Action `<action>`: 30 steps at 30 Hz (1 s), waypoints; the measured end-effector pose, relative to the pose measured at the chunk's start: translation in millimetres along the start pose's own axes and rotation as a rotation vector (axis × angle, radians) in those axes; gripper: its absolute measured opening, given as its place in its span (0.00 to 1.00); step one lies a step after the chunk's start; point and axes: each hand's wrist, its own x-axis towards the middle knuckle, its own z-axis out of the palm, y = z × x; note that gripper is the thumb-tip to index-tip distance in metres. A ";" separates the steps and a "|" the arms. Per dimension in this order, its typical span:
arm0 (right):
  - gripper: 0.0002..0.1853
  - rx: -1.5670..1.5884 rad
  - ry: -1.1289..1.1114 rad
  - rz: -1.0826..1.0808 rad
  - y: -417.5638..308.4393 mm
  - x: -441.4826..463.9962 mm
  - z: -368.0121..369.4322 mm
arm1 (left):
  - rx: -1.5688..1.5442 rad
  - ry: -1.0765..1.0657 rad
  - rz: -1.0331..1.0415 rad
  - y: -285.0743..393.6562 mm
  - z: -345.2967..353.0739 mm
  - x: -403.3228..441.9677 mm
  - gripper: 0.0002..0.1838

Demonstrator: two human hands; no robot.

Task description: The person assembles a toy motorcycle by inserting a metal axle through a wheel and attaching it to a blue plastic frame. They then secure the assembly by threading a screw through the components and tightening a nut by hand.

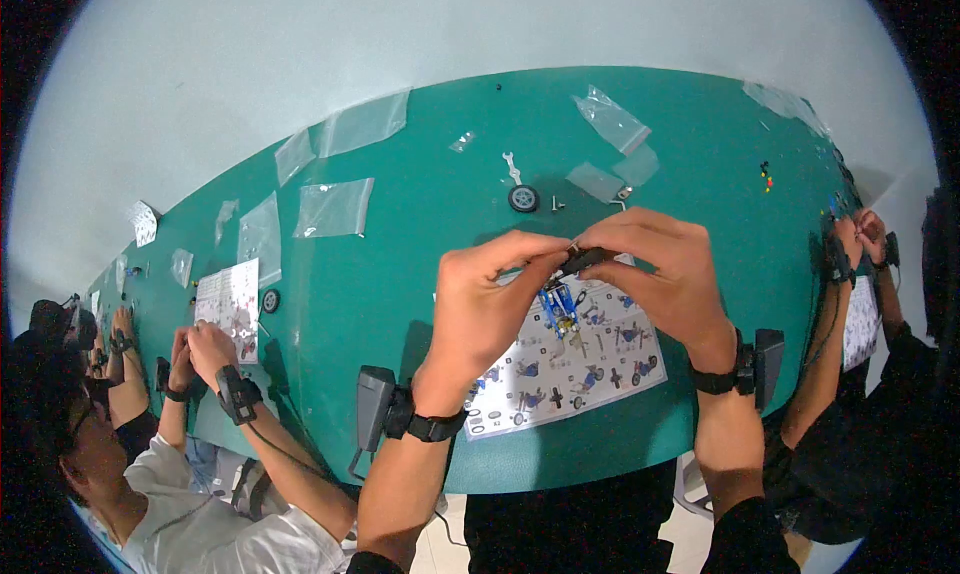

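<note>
Both my hands meet above a printed instruction sheet [530, 394], fingertips close together. My left hand [495, 294] pinches one side of a small blue model [558, 307] with a dark part at its top. On the other side, my right hand [655, 269] grips the same dark part between thumb and fingers. The sheet shows pictures of a blue motorcycle. My fingers cover much of the model's upper end. Just beyond my hands lie a black toy wheel [523, 198], a small metal wrench [512, 168] and a screw [558, 203].
Clear plastic bags [335, 208] are scattered over the green table [430, 174]. A small metal piece [624, 193] and tiny coloured parts [768, 179] lie to the right. People work at both sides; one by my left has a sheet [235, 294] and a wheel [270, 300].
</note>
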 end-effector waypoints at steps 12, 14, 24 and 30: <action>0.18 -0.297 -0.054 -0.119 1.7 -7.6 2.2 | 0.188 0.010 0.222 2.1 -1.1 3.4 0.10; 0.19 -0.277 -0.006 -0.126 0.1 -8.1 6.1 | 0.205 0.013 0.294 3.9 -3.7 5.6 0.11; 0.22 -0.316 0.094 -0.202 -1.9 -8.0 8.9 | 0.029 -0.097 0.208 5.1 -14.4 9.3 0.14; 0.21 -0.137 0.129 -0.054 7.3 -9.1 8.7 | 0.001 -0.128 0.243 8.2 -5.3 9.1 0.21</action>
